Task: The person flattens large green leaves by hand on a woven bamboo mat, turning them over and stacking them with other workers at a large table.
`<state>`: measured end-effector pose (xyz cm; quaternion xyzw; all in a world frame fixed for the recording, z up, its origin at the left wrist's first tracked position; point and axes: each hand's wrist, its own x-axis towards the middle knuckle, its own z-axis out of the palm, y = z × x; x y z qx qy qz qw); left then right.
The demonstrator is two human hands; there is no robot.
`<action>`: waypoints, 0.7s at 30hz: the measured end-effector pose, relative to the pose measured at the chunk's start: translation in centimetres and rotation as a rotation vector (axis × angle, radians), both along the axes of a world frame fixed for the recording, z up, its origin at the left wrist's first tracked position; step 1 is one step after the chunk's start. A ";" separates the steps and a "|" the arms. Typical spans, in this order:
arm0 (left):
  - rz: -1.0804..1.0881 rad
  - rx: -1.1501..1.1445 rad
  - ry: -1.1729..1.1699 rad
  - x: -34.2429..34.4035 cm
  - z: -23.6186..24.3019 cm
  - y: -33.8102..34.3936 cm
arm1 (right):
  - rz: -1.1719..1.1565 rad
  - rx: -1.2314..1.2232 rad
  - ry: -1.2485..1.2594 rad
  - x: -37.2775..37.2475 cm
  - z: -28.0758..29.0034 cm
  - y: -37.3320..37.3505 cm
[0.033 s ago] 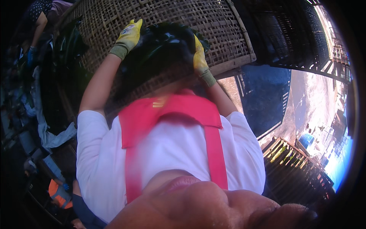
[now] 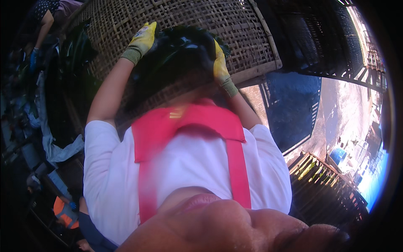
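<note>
gripping a dark, glossy heap (image 2: 180,54) w/ both hands, up top centre of view, against the inside of a big woven basket (image 2: 235,25). left hand (image 2: 142,40) in yellow glove w/ greenish knit cuff, fingers curled over heap's upper left edge. right hand (image 2: 219,63) in same kind of glove, pressed on heap's right side, fingers partly buried in it. heap itself: black-green, wet-looking, shiny highlights, ragged leafy outline; exact stuff hard to tell, partly blurred.

packages/labels: small pale printed patch on back of left glove, too small to read. blue drum-like container (image 2: 337,154) lower right, far below, round, among small pale clutter. orange-and-grey thing (image 2: 64,213) lower left, boxy, blurred. no clear signs legible anywhere.

basket: tan bamboo weave, flat rim strip along right and lower edge, tilted, filling top of frame. white short-sleeve shirt (image 2: 113,168) and red bib w/ straps (image 2: 189,122) in middle, blurred. slatted wooden racks (image 2: 323,189) lower right and dark slatted frames (image 2: 319,46) upper right. blue sheet (image 2: 294,105) right of centre. another person's arm (image 2: 42,29) upper left, apart from heap, blue-gloved hand low in shadow.
</note>
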<state>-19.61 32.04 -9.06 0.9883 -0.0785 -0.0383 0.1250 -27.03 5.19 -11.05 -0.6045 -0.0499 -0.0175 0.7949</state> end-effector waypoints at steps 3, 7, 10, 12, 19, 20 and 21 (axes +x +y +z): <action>-0.016 -0.293 0.313 1.0 0.2 -0.2 | 0.002 -0.142 -0.103 -0.5 0.9 -1.6; -0.367 -0.470 0.181 1.0 1.4 -0.1 | 0.062 -0.234 -0.212 -0.7 3.7 -4.1; -0.365 -0.950 0.427 -0.9 4.1 -0.9 | 0.126 0.215 -0.066 -0.2 3.8 -3.7; -0.194 -1.659 1.109 -1.0 3.9 0.4 | 0.167 -0.263 -0.134 1.2 3.4 -3.6; -0.337 -1.490 0.932 -1.9 5.6 0.9 | 0.657 -0.069 0.040 2.0 4.3 -1.9; -0.224 -1.836 1.260 -1.6 5.1 1.8 | 0.701 0.013 0.145 2.1 4.2 -2.4; -0.088 -2.161 1.610 -1.3 5.0 2.2 | 0.737 0.096 0.255 2.4 4.0 -2.6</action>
